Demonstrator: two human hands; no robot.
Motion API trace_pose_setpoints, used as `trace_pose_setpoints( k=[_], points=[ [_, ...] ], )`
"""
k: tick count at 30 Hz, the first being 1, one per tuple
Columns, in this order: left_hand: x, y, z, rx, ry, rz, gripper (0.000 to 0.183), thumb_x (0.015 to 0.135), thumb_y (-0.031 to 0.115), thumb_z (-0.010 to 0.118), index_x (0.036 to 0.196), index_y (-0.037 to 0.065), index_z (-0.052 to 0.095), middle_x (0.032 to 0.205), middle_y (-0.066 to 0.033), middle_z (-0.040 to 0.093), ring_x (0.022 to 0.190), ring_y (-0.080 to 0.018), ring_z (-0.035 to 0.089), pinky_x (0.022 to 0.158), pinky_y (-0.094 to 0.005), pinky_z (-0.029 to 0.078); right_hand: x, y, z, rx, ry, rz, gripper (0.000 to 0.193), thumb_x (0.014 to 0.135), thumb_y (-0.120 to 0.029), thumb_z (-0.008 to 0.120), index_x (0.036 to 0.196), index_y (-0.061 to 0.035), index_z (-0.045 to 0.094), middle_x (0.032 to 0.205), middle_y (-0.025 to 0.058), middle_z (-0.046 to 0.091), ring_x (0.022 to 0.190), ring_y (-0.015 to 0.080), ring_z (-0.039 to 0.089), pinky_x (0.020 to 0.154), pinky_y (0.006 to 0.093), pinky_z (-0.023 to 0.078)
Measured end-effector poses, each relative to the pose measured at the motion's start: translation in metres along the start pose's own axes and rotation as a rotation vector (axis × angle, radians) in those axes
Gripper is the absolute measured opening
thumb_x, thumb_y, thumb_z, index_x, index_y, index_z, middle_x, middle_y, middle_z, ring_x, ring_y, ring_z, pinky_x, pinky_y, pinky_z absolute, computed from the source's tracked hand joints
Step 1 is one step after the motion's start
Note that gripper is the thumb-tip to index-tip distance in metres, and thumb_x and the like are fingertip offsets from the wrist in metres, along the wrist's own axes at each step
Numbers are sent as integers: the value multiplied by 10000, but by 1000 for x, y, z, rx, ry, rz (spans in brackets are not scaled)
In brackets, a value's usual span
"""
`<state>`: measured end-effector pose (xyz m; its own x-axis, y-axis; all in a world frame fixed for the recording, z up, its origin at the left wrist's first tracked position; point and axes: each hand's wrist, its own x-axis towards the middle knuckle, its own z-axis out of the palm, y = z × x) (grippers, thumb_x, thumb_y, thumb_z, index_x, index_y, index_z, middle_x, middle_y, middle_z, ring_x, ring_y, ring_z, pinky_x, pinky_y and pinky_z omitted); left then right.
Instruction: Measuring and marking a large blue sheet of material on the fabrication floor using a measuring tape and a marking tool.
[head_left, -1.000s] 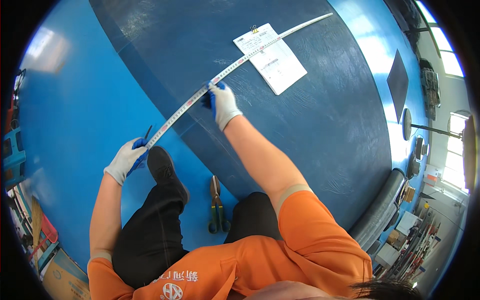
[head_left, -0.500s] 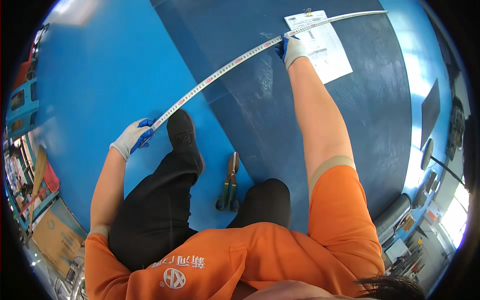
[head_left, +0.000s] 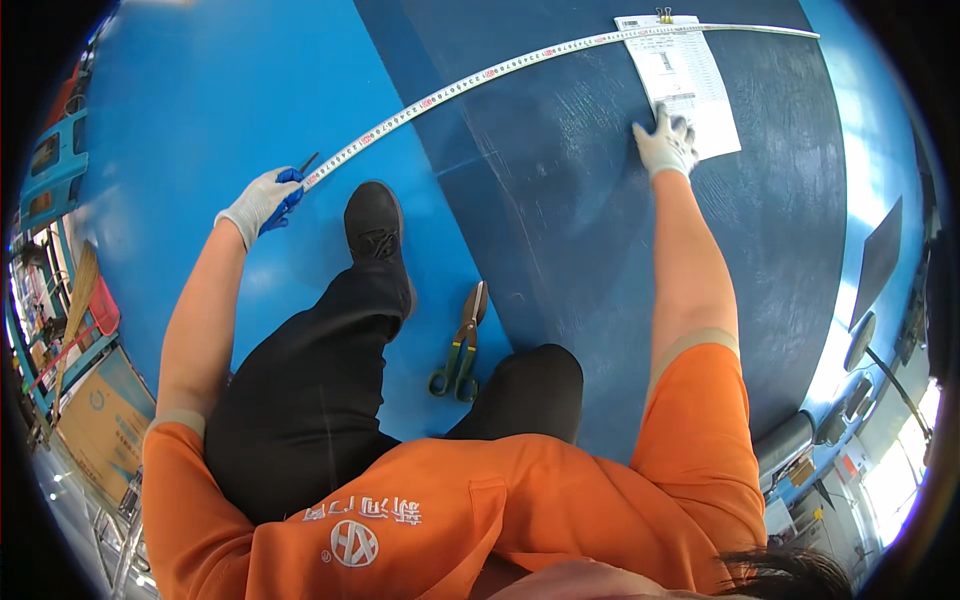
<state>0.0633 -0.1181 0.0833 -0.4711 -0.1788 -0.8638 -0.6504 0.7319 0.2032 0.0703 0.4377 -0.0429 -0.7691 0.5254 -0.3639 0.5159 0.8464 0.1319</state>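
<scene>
A long tape measure [head_left: 490, 73] stretches in an arc from lower left to upper right, over the dark sheet [head_left: 560, 190] and across the top of a printed paper [head_left: 715, 110]. At its near end, my left hand [head_left: 264, 203], in a white and blue glove, is closed around the tape. A thin dark pointed thing sticks up from those fingers; its kind is unclear. My right hand [head_left: 668, 145], gloved too, has its fingers apart on the paper's lower left edge, away from the tape. A metal binder clip [head_left: 665, 15] grips the paper's top.
Tin snips [head_left: 463, 345] with green handles lie between my left shoe [head_left: 376, 222] and bent right knee, on the bright blue surface [head_left: 230, 90]. A blue stool [head_left: 52, 172] and a cardboard box [head_left: 102, 430] stand at the left edge. Rolled dark material [head_left: 785, 440] lies at right.
My right hand has let go of the tape and come down onto the paper, its fingers spreading. My left hand keeps the tape's near end. The whole view has shifted slightly.
</scene>
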Motion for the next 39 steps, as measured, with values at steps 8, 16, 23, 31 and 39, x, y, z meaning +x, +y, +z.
trace_pose_setpoints(
  k=[8, 16, 23, 31, 39],
  points=[
    [28, -7, -8, 212, 62, 48, 198, 935, 304, 528, 1003, 146, 625, 783, 26, 534, 655, -72, 463, 550, -206, 400, -33, 75, 26, -16, -83, 37, 729, 917, -567, 475, 1550, -309, 221, 1615, 144, 177, 1471, 386, 189, 1098, 624, 249],
    [45, -10, 4, 242, 80, -16, 220, 943, 324, 514, 1017, 148, 623, 782, 23, 529, 647, -88, 459, 543, -217, 399, -72, 110, 42, -21, -142, 166, 738, 924, -588, 461, 1554, -310, 198, 1614, 164, 154, 1467, 385, 196, 1113, 601, 254],
    [52, -18, 9, 192, 105, -54, 203, 937, 309, 511, 998, 145, 614, 779, 8, 540, 641, -103, 464, 538, -227, 411, -83, 128, 46, 9, -195, 236, 768, 916, -612, 461, 1557, -288, 191, 1608, 183, 152, 1460, 397, 202, 1115, 595, 262],
    [38, -3, -1, 125, -309, 32, 147, 892, 251, 540, 932, 120, 592, 807, -38, 606, 683, -158, 575, 549, -316, 491, -81, 123, 53, 14, -94, 243, 829, 865, -626, 525, 1543, -249, 234, 1565, 231, 227, 1361, 447, 336, 1066, 599, 324],
    [9, 23, -7, -439, -574, 69, 148, 893, 188, 580, 960, 56, 581, 794, -150, 620, 631, -222, 579, 474, -323, 484, -88, 102, 35, 45, -210, 230, 833, 880, -580, 518, 1556, -206, 206, 1572, 229, 213, 1399, 440, 294, 1080, 561, 325]
  ],
)
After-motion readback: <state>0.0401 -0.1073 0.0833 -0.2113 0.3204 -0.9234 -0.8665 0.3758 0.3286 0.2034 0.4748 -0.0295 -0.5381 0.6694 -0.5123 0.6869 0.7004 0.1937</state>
